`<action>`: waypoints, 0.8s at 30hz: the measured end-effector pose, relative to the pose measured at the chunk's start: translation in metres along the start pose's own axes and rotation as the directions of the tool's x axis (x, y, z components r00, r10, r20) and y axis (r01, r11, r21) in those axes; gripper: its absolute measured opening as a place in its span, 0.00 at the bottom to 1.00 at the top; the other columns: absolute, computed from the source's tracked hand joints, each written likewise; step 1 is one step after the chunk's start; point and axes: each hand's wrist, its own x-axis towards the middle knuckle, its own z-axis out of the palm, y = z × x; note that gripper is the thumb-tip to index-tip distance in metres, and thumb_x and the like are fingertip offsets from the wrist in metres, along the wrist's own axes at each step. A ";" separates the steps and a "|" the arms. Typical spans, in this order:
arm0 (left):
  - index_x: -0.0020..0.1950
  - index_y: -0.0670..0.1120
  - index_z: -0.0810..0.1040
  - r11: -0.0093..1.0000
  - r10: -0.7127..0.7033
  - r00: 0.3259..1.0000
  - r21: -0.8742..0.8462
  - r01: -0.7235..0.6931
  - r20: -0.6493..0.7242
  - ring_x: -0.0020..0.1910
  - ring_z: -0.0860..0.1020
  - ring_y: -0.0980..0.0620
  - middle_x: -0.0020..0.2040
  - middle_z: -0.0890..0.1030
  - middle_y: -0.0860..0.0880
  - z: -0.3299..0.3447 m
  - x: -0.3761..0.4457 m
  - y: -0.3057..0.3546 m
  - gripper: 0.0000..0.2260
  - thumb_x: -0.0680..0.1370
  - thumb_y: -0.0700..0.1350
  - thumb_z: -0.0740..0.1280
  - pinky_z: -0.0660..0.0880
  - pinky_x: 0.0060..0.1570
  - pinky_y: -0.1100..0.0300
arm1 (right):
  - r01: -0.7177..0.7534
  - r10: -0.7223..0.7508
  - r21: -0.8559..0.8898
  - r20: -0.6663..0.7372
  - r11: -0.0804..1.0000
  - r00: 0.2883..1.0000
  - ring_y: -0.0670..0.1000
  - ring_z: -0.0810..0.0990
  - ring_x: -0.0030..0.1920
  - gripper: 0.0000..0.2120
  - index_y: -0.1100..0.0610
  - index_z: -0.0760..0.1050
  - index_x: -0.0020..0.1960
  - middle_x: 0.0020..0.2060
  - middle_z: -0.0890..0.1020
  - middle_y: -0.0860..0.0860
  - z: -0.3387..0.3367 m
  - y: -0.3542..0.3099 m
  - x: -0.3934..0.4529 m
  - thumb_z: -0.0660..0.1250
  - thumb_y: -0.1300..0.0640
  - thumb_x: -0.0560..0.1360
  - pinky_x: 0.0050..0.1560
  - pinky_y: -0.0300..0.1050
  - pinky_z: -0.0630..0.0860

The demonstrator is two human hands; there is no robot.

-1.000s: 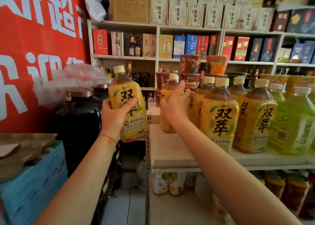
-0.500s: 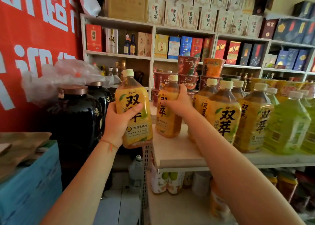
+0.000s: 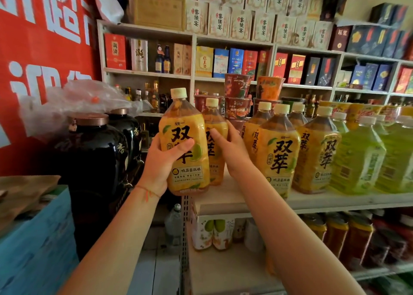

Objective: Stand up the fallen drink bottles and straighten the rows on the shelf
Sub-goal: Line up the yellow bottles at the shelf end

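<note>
**Both hands on yellow tea bottles at the shelf's left end**

Left hand (image 3: pixel 164 160) grips a yellow tea bottle (image 3: pixel 184 143) round its middle, thumb lying across the front label and the other fingers wrapped behind. That bottle is upright, tilted slightly, and its base hangs at the left front corner of the shelf board (image 3: pixel 234 199), partly out past the edge. A thin red string (image 3: pixel 147 191) circles the left wrist.

Right hand (image 3: pixel 230 147) holds a second yellow bottle (image 3: pixel 214 138) just behind and to the right of the first, fingers curled round its right side with the thumb on the label. This bottle stands upright on the board, and the two bottles look to be touching or nearly so.

Right of the right hand, apart from it, a row of upright yellow bottles (image 3: pixel 278 151) runs along the board, and beyond them stand green bottles (image 3: pixel 359 158). Behind the rows are stacked noodle cups (image 3: pixel 238 100).

Left of the held bottle sit two black jars (image 3: pixel 98 151) with a clear plastic bag (image 3: pixel 73 102) over them, in front of a red banner (image 3: pixel 40 49). Boxed goods fill the wall shelves (image 3: pixel 234 42) at the back. Below the board, a lower shelf (image 3: pixel 223 270) carries more bottles and cartons.
</note>
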 end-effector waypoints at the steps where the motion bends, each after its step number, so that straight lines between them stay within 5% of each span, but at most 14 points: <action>1: 0.66 0.42 0.76 1.000 0.007 1.000 0.014 -0.007 0.001 0.52 0.85 0.42 0.57 0.84 0.42 0.003 -0.001 0.000 0.35 0.63 0.50 0.83 0.83 0.49 0.46 | 0.001 -0.002 -0.041 -0.029 0.999 1.000 0.51 0.76 0.66 0.35 0.40 0.65 0.76 0.68 0.77 0.46 0.001 0.004 0.000 0.68 0.35 0.71 0.65 0.60 0.75; 6: 0.61 0.47 0.78 0.993 0.033 0.999 0.117 -0.031 -0.012 0.52 0.85 0.46 0.55 0.85 0.46 0.021 -0.006 -0.002 0.35 0.57 0.55 0.82 0.82 0.50 0.46 | 0.000 -0.005 -0.034 -0.132 0.999 0.991 0.51 0.74 0.67 0.20 0.46 0.72 0.72 0.66 0.78 0.46 0.000 -0.001 -0.017 0.55 0.47 0.82 0.69 0.58 0.71; 12: 0.51 0.56 0.79 0.936 0.129 0.990 0.338 -0.102 -0.060 0.55 0.82 0.48 0.54 0.83 0.48 0.048 -0.007 -0.020 0.25 0.59 0.61 0.83 0.81 0.55 0.44 | -0.121 0.151 0.161 -0.189 0.979 0.970 0.52 0.80 0.57 0.24 0.45 0.79 0.57 0.55 0.82 0.50 0.000 0.000 -0.039 0.49 0.36 0.79 0.65 0.59 0.74; 14: 0.56 0.60 0.75 0.900 0.139 0.988 0.425 -0.097 -0.069 0.64 0.76 0.46 0.62 0.76 0.47 0.051 -0.006 -0.025 0.34 0.56 0.71 0.79 0.77 0.62 0.44 | -0.145 0.178 0.180 -0.184 0.973 0.967 0.52 0.79 0.58 0.24 0.46 0.78 0.60 0.55 0.82 0.49 -0.002 -0.001 -0.043 0.48 0.36 0.81 0.67 0.58 0.73; 17: 0.74 0.62 0.58 0.933 0.050 0.999 0.358 -0.045 -0.004 0.69 0.72 0.50 0.71 0.68 0.50 0.050 -0.008 -0.023 0.50 0.57 0.65 0.80 0.73 0.66 0.48 | -0.181 0.209 0.186 -0.140 0.966 0.968 0.51 0.78 0.57 0.21 0.43 0.77 0.52 0.49 0.80 0.46 -0.006 -0.001 -0.047 0.48 0.37 0.83 0.68 0.56 0.72; 19: 0.79 0.58 0.56 0.974 -0.063 0.997 0.221 0.051 0.047 0.65 0.77 0.51 0.69 0.75 0.51 0.048 -0.009 -0.021 0.53 0.59 0.61 0.80 0.76 0.64 0.46 | -0.199 0.227 0.188 -0.136 0.962 0.964 0.52 0.76 0.57 0.20 0.42 0.75 0.48 0.46 0.79 0.44 -0.008 -0.002 -0.051 0.48 0.37 0.83 0.69 0.56 0.71; 22: 0.71 0.56 0.71 0.981 -0.113 0.992 0.163 0.102 0.062 0.58 0.83 0.50 0.60 0.83 0.52 0.052 -0.012 -0.018 0.41 0.60 0.62 0.79 0.79 0.60 0.42 | -0.209 0.242 0.213 -0.139 0.954 0.960 0.55 0.75 0.64 0.24 0.46 0.76 0.63 0.57 0.79 0.50 -0.005 -0.002 -0.055 0.48 0.36 0.83 0.71 0.59 0.69; 24: 0.69 0.56 0.72 0.980 -0.128 0.991 0.156 0.120 0.047 0.59 0.83 0.49 0.60 0.83 0.51 0.056 -0.016 -0.016 0.41 0.59 0.65 0.80 0.79 0.60 0.42 | -0.216 0.252 0.223 -0.151 0.951 0.956 0.56 0.74 0.66 0.27 0.48 0.73 0.69 0.63 0.78 0.52 -0.004 -0.002 -0.056 0.48 0.35 0.82 0.72 0.60 0.68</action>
